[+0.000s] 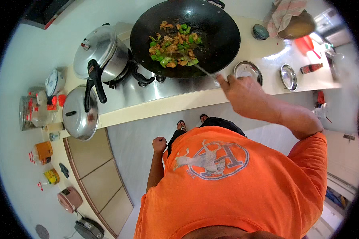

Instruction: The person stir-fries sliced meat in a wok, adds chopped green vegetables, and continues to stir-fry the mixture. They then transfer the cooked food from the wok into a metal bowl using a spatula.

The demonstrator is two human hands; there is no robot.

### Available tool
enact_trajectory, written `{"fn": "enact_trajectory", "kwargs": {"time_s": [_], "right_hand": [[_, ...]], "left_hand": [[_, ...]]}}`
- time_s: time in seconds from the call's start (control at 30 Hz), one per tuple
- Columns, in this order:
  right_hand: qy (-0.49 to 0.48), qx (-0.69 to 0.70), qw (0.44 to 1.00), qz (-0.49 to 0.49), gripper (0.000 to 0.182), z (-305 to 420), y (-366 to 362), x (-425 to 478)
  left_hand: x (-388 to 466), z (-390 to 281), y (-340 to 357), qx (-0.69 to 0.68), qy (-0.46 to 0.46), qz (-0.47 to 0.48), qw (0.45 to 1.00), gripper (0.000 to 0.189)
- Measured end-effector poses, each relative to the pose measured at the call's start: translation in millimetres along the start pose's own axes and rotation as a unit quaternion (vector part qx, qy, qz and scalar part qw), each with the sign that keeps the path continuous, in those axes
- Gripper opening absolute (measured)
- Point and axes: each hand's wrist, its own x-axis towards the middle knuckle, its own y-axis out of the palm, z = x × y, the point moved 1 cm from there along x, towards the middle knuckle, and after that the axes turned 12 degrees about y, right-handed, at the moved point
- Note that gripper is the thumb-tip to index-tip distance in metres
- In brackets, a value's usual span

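Note:
My right hand (242,92) grips the handle of a metal spatula (204,71), and its far end reaches into the food in a large black wok (218,38). Browned meat pieces and cut green peppers (173,44) are heaped on the wok's left side. The spatula's blade is blurred and partly hidden among them. My left hand (159,144) hangs down beside my body, away from the counter. Its fingers are curled, and nothing shows in it.
Left of the wok a pressure cooker (103,56) stands on the stove, its black handle jutting forward near a metal lid (80,119). Steel dishes (247,70) and a sauce bottle (311,68) are on the right. Oil jugs (43,150) and a rice cooker (69,199) line the left counter.

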Motion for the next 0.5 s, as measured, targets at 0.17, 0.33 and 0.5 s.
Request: {"fn": "enact_trajectory", "kwargs": {"time_s": [0.17,0.33,0.5], "right_hand": [[-0.027,-0.008,0.995,-0.094,0.055,44,23,27],[0.066,-0.071,0.987,-0.13,0.032,30,52,101],[0.203,0.019,0.973,-0.107,0.014,12,32,127]], "left_hand": [[16,14,-16,0.037,0.027,0.021,0.999,0.022],[37,26,-33,0.027,0.024,0.051,0.998,0.022],[46,36,-45,-0.004,0.03,0.017,0.999,0.023]]}}
